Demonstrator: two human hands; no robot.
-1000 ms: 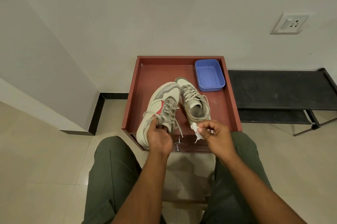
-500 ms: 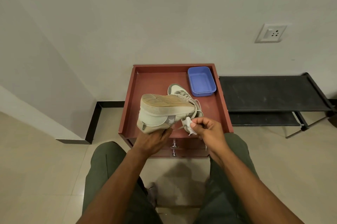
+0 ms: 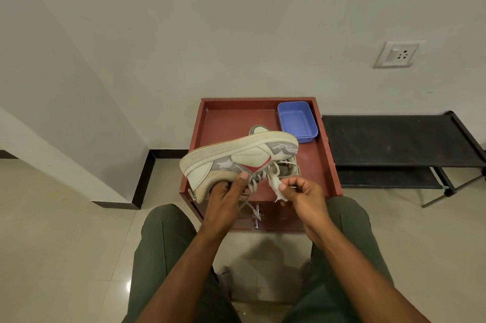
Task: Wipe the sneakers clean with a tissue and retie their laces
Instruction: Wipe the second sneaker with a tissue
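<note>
Left hand [image 3: 226,195] grips sneaker [image 3: 236,159], right hand [image 3: 302,191] pinches tissue [image 3: 276,186] above red cabinet top [image 3: 228,123].

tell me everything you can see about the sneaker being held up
The sneaker is a low-top in cream with grey marbled panels and a red accent near the laces. It looks like worn leather or a synthetic, with a thick off-white sole that looks scuffed. It is lifted above the red-brown tray, tipped on its side with the sole facing up and away, toe to the right. The left hand grips it from below near the heel. Its loose laces dangle. The right hand, holding a tissue, is close beside them.
</note>
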